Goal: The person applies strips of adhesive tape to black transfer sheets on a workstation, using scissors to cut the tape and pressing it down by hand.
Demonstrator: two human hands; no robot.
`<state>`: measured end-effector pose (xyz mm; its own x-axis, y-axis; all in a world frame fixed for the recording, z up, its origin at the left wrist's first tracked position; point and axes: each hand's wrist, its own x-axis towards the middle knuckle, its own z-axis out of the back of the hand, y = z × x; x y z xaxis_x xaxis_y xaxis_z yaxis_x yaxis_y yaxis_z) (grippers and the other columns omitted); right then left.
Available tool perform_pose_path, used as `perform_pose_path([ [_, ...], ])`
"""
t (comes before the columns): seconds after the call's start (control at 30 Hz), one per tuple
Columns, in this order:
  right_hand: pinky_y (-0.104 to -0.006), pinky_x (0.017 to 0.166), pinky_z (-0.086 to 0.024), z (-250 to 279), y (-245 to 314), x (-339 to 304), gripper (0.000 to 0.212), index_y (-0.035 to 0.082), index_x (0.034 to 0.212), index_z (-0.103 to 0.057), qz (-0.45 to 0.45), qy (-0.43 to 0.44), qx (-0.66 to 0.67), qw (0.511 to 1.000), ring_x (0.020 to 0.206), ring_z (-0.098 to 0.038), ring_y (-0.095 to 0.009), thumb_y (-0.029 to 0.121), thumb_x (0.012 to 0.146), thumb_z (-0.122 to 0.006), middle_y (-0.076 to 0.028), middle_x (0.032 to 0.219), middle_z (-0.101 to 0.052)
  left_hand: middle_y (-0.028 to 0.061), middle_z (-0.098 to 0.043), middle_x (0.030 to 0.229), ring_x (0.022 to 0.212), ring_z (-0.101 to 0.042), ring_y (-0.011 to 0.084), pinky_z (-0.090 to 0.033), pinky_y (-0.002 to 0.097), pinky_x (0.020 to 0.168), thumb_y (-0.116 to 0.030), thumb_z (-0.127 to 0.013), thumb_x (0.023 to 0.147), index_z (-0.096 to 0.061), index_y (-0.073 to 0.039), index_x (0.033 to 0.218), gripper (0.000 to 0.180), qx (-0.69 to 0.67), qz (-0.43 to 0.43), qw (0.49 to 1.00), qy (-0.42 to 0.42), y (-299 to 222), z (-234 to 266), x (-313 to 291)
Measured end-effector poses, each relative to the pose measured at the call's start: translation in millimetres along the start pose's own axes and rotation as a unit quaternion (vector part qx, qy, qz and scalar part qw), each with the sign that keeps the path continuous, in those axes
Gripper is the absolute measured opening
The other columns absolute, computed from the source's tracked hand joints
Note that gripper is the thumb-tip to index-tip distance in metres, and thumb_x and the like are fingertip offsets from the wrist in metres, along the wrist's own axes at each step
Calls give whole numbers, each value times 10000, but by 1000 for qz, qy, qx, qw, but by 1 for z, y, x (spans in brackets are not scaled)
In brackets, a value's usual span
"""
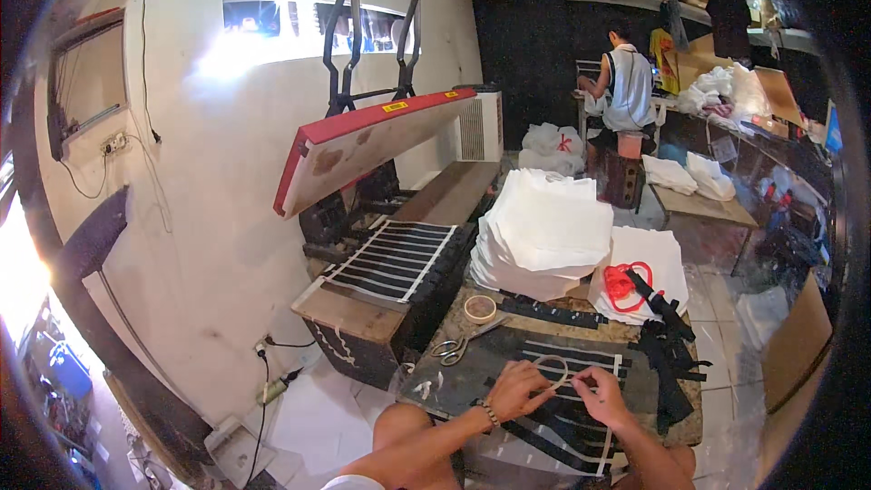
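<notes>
A pale roll of tape is held on its edge by my left hand, which wears a beaded bracelet. My right hand pinches at the roll's right side, apparently on the end of the tape; the fingertips partly hide it. Under both hands lie black strips in a row, crossed by white bands along their ends, on a dark sheet over the table. Scissors rest beyond my left hand, and a second tape roll lies farther off.
A tall stack of white sheets stands at the table's back. Red handles and black straps lie to the right. A heat press with a raised red lid is at left, similar strips on its bed. Another person sits far back.
</notes>
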<state>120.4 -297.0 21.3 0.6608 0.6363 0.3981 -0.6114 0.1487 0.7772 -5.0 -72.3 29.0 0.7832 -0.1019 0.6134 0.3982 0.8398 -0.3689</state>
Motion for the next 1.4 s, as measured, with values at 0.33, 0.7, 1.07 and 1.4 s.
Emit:
perform_pose_path([
  [0.33, -361, 721, -567, 6, 14, 0, 164, -34, 977, -697, -18, 15, 4, 1000, 794, -716, -243, 101, 906, -758, -158, 890, -724, 86, -709, 834, 800, -677, 302, -463, 433, 756, -376, -705, 979, -715, -91, 900, 296, -33, 45, 996, 76, -9, -6, 0],
  [0.7, -442, 737, -530, 21, 34, 7, 98, -3, 956, -639, 51, -14, -60, 997, 865, -674, -351, 57, 907, -699, -169, 896, -652, 160, -713, 867, 822, -687, 392, -504, 517, 733, -394, -656, 998, -684, -66, 1006, 330, -49, 79, 995, 33, -19, -4, 5],
  [1.07, -443, 769, -529, 61, 46, 24, 116, -3, 961, -665, 34, -54, -116, 991, 878, -687, -370, 93, 921, -719, -180, 903, -680, 228, -704, 896, 839, -689, 435, -522, 519, 745, -350, -645, 1006, -685, -27, 1030, 326, -47, -31, 998, 6, -28, 2, 20],
  [1.4, -424, 753, -504, 82, 43, 14, 82, -12, 931, -635, 49, -57, -142, 987, 834, -649, -360, 19, 906, -706, -173, 880, -639, 210, -705, 863, 798, -687, 439, -531, 560, 691, -316, -665, 976, -667, -32, 955, 285, -62, 157, 982, 83, -55, -1, 8],
])
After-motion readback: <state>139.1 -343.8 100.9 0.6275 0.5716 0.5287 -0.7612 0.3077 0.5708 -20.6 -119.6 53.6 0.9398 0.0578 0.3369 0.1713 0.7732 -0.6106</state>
